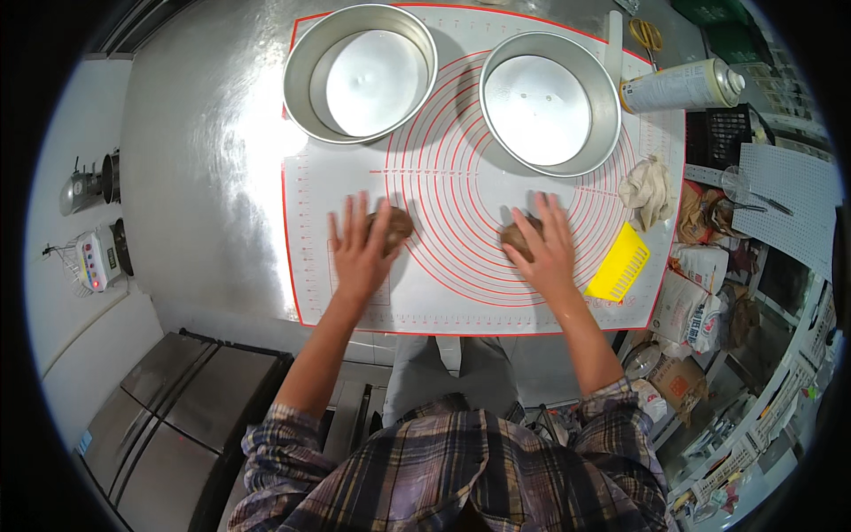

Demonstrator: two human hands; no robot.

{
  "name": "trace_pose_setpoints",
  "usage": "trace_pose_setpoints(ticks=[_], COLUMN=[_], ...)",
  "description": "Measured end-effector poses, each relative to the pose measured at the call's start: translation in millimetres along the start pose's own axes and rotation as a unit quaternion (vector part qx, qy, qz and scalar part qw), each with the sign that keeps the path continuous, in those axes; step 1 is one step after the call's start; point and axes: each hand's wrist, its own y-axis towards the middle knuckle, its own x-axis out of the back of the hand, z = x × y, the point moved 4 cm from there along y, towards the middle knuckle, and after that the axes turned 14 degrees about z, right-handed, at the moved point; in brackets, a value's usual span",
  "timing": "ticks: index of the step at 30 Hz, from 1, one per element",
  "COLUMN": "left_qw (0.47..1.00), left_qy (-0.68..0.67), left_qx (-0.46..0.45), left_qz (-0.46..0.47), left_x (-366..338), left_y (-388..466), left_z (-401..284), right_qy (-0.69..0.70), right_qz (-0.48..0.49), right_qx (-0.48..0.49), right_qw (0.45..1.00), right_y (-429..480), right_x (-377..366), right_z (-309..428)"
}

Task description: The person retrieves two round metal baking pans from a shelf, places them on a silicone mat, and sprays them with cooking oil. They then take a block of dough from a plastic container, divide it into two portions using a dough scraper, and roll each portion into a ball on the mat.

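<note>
My left hand [360, 256] cups a ball of brown dough [399, 227] on the white silicone pastry mat [459, 319]. Its fingers are spread, and the ball shows beside the index finger and thumb. Over on the right, a second brown dough ball [515, 239] sits under my right hand [546, 251], between thumb and fingers. The undersides of both balls are hidden. Beyond my hands stand two round metal cake pans, the left one [298, 86] and the right one [608, 133], with nothing seen inside. Both hands are slightly blurred.
Along the mat's right side lie a yellow dough scraper [615, 266], a crumpled beige cloth [647, 189], a spray can [678, 86] and a white rod [613, 46]. Scissors [646, 34] rest behind. Packed shelves [751, 359] flank the steel table [193, 166] on the right.
</note>
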Motion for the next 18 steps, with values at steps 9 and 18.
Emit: trace_pose_setpoints(ticks=[9, 18], left_qw=[0.983, 0.998], left_qy=[-0.170, -0.039], left_qx=[-0.068, 0.027], left_qz=[0.024, 0.048], left_x=[25.8, 6.2], left_y=[-38.5, -8.8], left_z=[-72.2, 22.0], right_qy=[0.041, 0.047], right_qz=[0.063, 0.005], right_qx=[0.092, 0.016], right_qw=[0.993, 0.999], right_y=[-53.6, -33.3], right_x=[-0.7, 6.9], right_z=[79.7, -7.8])
